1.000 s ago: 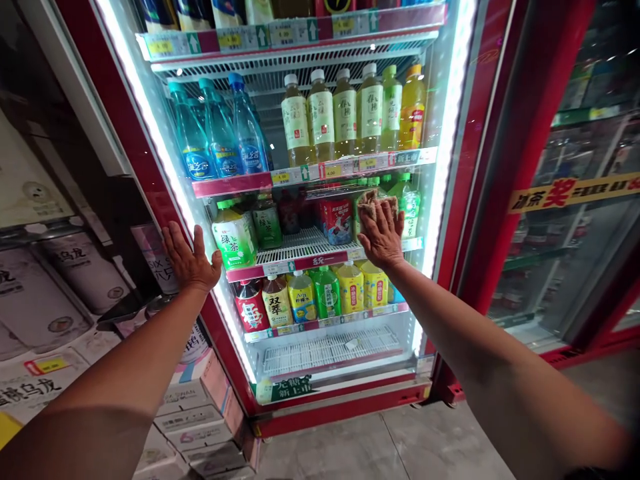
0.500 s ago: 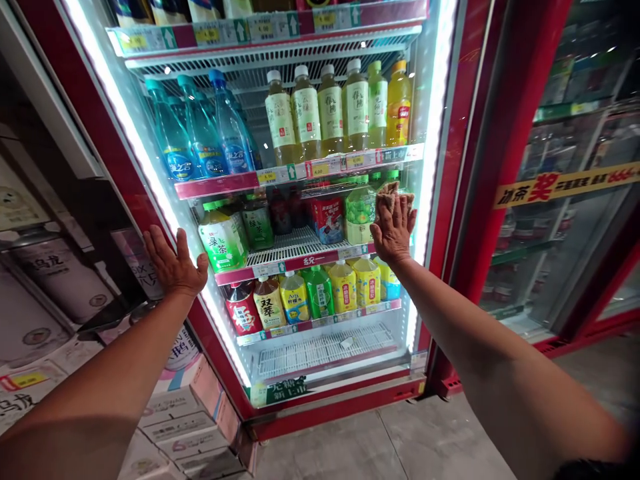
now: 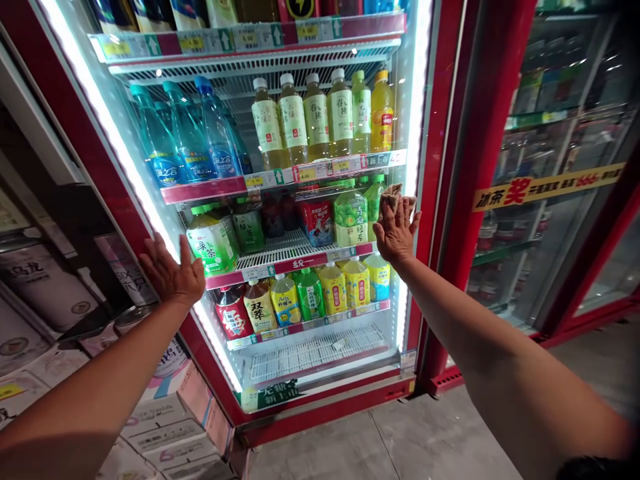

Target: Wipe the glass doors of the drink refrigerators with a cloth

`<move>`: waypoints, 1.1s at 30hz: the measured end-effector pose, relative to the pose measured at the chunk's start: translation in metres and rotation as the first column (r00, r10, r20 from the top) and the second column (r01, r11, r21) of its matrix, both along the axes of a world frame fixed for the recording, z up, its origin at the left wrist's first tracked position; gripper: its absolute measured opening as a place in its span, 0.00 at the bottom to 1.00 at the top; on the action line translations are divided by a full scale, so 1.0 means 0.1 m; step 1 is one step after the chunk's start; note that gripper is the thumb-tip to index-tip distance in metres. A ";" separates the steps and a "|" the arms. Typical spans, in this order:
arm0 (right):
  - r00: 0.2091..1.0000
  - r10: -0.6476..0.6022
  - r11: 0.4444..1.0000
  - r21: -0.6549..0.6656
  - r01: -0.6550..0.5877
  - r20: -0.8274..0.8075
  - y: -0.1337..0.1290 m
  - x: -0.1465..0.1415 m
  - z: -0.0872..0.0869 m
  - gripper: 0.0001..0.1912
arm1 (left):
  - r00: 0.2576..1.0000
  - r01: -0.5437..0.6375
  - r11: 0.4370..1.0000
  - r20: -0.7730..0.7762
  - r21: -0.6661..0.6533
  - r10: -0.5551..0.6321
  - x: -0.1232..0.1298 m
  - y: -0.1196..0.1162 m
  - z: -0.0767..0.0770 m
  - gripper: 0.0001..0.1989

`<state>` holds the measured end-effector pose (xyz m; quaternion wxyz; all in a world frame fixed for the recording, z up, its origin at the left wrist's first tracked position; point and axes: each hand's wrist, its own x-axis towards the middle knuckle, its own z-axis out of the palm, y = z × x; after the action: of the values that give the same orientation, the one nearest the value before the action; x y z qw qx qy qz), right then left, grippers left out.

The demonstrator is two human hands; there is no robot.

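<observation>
A tall red-framed drinks fridge (image 3: pixel 327 404) with lit side strips fills the middle of the view. Against its glass front, near the right light strip, my right hand (image 3: pixel 397 233) presses a crumpled brown cloth (image 3: pixel 396 195), fingers over its lower part. A bottle of green tea (image 3: pixel 351 217) stands behind the glass, left of that hand. My left hand (image 3: pixel 175 270) is spread with nothing in it, by the fridge's left frame, next to a large green tea bottle (image 3: pixel 209 243) on the shelf inside.
Blue bottles (image 3: pixel 193 137) and pale-labelled bottles (image 3: pixel 317 120) line an upper shelf. Stacked cartons (image 3: pixel 170 420) and large printed cans (image 3: pixel 47 280) stand at the left. Another red-framed fridge (image 3: pixel 505 167) is at the right, above a grey tiled floor (image 3: pixel 320 443).
My right hand and the cloth have shifted right across the glass, uncovering more of the green bottles. The view has swung slightly, so the fridge sits further left. My left hand remains spread.
</observation>
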<state>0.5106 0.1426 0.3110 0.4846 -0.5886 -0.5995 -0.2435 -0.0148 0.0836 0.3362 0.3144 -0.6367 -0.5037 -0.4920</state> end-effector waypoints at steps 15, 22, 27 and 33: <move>0.996 -0.013 0.999 -0.048 0.009 -0.083 0.08 0.22 0.06 0.36 | 0.690 0.153 0.965 -0.676 -0.215 -0.260 2.84 0.32 0.48 0.38; 0.929 -0.077 0.996 0.012 0.087 -0.361 0.24 0.66 0.28 0.36 | 0.701 0.085 0.965 -0.673 -0.249 -0.235 2.96 0.38 0.41 0.35; 0.976 0.024 0.995 0.105 -0.001 -0.218 0.30 0.55 0.56 0.36 | 0.706 0.086 0.971 -0.674 -0.225 -0.218 2.96 0.40 0.39 0.35; 0.986 -0.002 0.999 0.038 0.009 -0.170 0.23 0.62 0.36 0.36 | 0.712 0.094 0.974 -0.669 -0.208 -0.212 2.97 0.39 0.38 0.34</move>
<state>0.5723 0.1653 0.3471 0.5444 -0.5994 -0.5497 -0.2055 0.2820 0.1227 0.3737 0.3848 -0.8358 -0.3345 -0.2037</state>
